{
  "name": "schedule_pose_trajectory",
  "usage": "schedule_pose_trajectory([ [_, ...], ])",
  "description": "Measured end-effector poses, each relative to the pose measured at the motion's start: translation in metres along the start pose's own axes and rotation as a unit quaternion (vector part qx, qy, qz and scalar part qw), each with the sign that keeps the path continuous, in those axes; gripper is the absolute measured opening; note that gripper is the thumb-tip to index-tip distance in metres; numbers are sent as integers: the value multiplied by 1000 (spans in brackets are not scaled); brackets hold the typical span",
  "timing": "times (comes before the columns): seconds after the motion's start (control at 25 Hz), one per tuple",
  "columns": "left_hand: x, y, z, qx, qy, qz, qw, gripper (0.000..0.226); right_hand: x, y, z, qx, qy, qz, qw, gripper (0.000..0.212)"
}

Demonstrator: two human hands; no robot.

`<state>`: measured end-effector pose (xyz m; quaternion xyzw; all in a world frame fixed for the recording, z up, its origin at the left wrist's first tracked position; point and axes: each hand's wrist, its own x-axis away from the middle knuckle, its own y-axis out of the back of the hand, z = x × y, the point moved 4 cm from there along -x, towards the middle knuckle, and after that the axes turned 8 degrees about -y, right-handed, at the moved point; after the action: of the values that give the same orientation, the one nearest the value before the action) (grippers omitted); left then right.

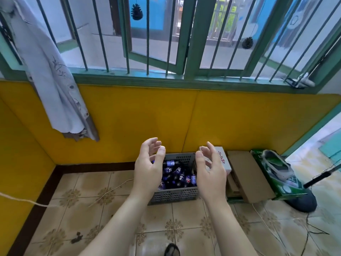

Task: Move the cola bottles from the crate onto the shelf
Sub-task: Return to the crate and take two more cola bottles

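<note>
A grey plastic crate stands on the tiled floor against the yellow wall. Several dark cola bottles with blue labels lie inside it. My left hand hovers above the crate's left side, fingers loosely curved and holding nothing. My right hand hovers above the crate's right side, also empty with relaxed fingers. Both palms face each other, apart from the bottles. No shelf is in view.
Right of the crate lie a white carton, brown cardboard boxes and a green box with a shoe on it. A black fan base and cords sit further right. A barred window is above; a cloth hangs left.
</note>
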<state>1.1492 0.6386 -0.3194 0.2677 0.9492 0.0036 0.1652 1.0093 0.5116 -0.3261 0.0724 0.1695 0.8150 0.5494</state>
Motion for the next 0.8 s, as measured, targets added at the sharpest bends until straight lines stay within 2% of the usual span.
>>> schedule_pose_trajectory([
  [0.24, -91, -59, 55, -19, 38, 14, 999, 28, -117, -18, -29, 12, -22, 12, 1000, 63],
  [0.4, -147, -84, 97, -23, 74, -3, 997, 25, -192, -39, -50, 43, -20, 40, 998, 63],
  [0.8, -233, -104, 213, -58, 172, 30, 983, 27, -290, -119, -104, 131, -62, 96, 985, 55],
])
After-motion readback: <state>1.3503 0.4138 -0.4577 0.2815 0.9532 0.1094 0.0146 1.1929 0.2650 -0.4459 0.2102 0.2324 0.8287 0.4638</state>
